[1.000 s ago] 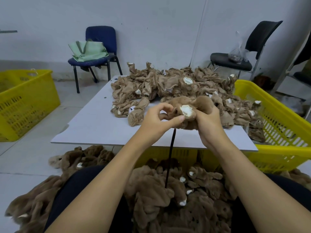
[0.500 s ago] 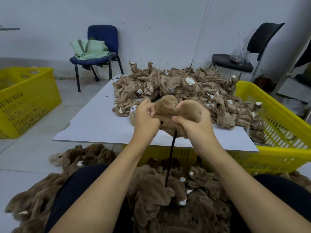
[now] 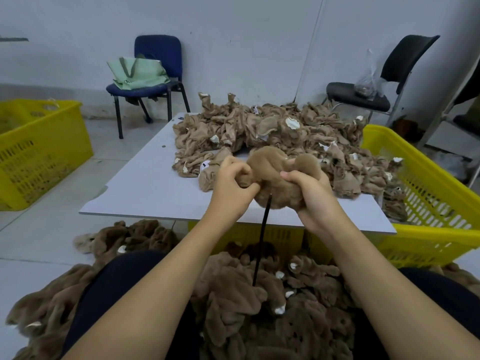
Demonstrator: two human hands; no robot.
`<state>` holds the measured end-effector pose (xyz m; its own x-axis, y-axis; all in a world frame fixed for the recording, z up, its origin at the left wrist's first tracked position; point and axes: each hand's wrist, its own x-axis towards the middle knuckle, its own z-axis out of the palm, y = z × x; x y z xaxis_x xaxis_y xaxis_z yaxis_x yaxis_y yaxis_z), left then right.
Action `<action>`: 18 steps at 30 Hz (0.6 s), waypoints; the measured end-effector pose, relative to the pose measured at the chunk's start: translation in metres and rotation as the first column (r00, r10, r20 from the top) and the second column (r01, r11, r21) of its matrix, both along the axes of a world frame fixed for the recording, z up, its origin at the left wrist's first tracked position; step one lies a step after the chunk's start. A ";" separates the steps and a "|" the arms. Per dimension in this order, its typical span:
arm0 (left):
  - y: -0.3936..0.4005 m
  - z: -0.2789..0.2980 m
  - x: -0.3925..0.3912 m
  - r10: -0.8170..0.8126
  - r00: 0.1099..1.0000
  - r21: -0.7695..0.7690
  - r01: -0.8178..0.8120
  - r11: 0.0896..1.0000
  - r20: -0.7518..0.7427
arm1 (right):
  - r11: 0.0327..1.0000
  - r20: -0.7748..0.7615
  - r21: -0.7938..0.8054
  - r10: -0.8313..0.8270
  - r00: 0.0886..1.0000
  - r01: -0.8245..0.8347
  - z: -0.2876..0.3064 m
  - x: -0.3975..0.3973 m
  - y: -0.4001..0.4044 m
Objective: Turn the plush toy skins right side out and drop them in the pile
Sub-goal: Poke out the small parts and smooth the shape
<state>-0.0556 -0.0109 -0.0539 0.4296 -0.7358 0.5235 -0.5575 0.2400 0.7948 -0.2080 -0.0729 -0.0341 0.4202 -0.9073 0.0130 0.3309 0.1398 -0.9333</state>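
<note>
Both hands work one brown plush skin (image 3: 278,183) held in the air above the near edge of the white surface (image 3: 145,193); the left hand (image 3: 231,188) has its fingers (image 3: 237,166) curled and pinching a fold at the skin's left side, the thumb tucked in against the fabric; the right hand (image 3: 311,196) grips the skin's right side, its fingers wrapped round the fabric and the thumb (image 3: 292,176) lying across the front; the furry side of the skin shows, with two rounded lobes rising above the hands; a thin black rod (image 3: 262,240) runs from the underside of the skin down into the pile of fluffy brown skins (image 3: 249,307) that lies on the floor between the person's dark-clad knees (image 3: 114,281); whether the rod goes inside the skin cannot be told; on the far half of the surface lies a heap of paler, flat-looking skins (image 3: 259,131) with white patches showing; a yellow crate (image 3: 426,183) stands under and to the right of the surface, some skins hanging over its rim; a second yellow crate (image 3: 39,157) stands on the floor at the left; against the wall a blue chair (image 3: 161,55) carries a green bag (image 3: 137,74), and a black chair (image 3: 405,55) carries a clear plastic bag (image 3: 367,81).
</note>
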 end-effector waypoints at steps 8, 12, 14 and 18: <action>0.004 0.004 0.013 -0.264 0.961 0.129 0.253 0.959 0.084 | 0.980 -0.071 -0.164 0.098 0.993 -0.109 0.002 -0.013 -0.001; 0.004 0.001 0.003 -0.317 0.942 0.135 0.302 0.944 0.111 | 0.972 -0.106 -0.152 0.165 0.980 -0.180 -0.009 -0.014 0.002; 0.001 0.000 0.007 -0.185 0.974 0.098 0.173 0.980 0.128 | 0.968 0.007 -0.136 0.213 0.977 -0.210 -0.009 -0.016 0.002; -0.005 0.001 0.012 0.049 0.999 0.014 -0.049 0.999 -0.020 | 0.962 0.015 -0.249 0.124 0.992 -0.116 -0.003 -0.020 -0.001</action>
